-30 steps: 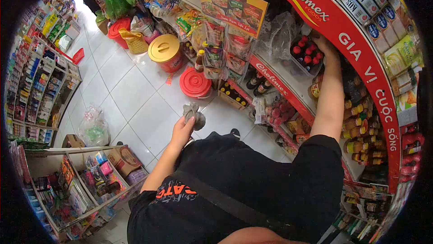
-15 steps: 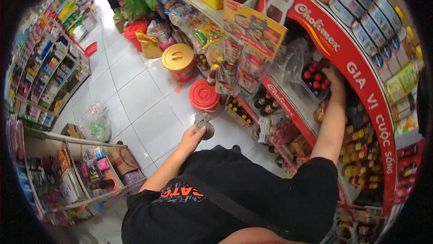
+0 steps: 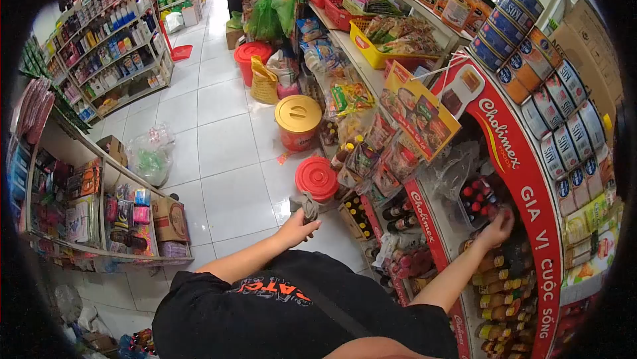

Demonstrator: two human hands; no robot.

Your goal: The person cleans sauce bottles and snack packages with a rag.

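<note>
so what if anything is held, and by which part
The left hand holds a grey cloth by its lower end; whether the right hand, beside red-capped bottles, grips anything cannot be told.

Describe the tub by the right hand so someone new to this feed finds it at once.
Find the curved red Cholimex sign at the right of the view. On the shelf it frames, beside the right hand, sits a see-through tub. Its dark, red-capped bottles set it apart from the yellow-capped bottles nearer the camera.

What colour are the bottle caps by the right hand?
Red. The bottle caps show best in the head view.
</note>
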